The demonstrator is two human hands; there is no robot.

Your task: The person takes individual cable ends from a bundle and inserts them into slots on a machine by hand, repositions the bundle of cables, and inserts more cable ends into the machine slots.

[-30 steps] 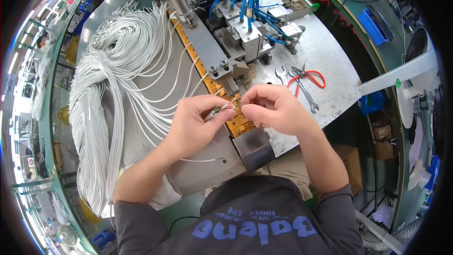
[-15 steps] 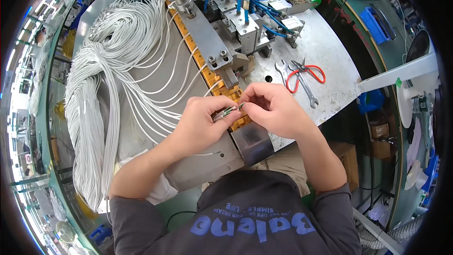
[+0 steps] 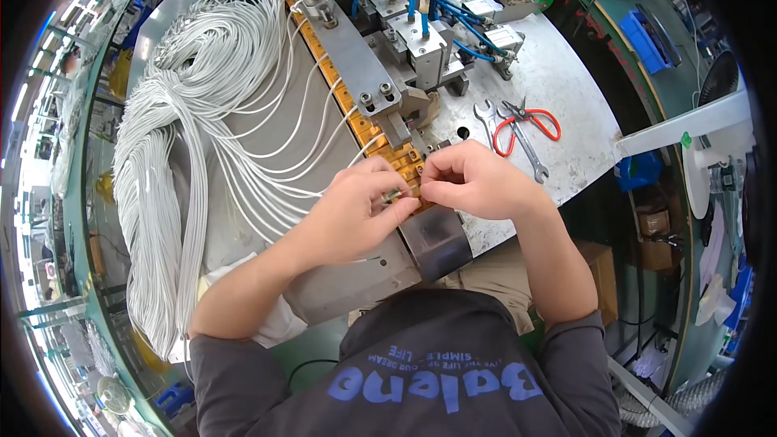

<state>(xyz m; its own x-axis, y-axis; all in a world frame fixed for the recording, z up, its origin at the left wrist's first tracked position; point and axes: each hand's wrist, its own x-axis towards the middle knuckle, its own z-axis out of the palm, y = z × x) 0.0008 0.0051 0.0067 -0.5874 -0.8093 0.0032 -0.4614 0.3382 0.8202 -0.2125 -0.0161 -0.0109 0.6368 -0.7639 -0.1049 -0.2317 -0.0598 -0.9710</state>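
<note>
My left hand (image 3: 350,214) and my right hand (image 3: 469,180) meet fingertip to fingertip over the near end of an orange slotted strip (image 3: 403,163) on the grey machine bed. Both pinch a small metal end piece (image 3: 398,193) of a thin white cable between thumbs and forefingers. A big bundle of white cables (image 3: 182,154) lies to the left, with single strands running across toward the strip. What exactly sits between the fingertips is mostly hidden by the fingers.
A metal fixture with blue air hoses (image 3: 421,0) stands at the back. A wrench (image 3: 498,125) and red-handled pliers (image 3: 530,123) lie on the worn plate to the right. A dark metal chute (image 3: 437,235) hangs at the near edge. A white fan (image 3: 720,154) is at far right.
Both hands have stayed together at the strip's near end, with only small finger movements on the cable end. The camera view has shifted slightly.
</note>
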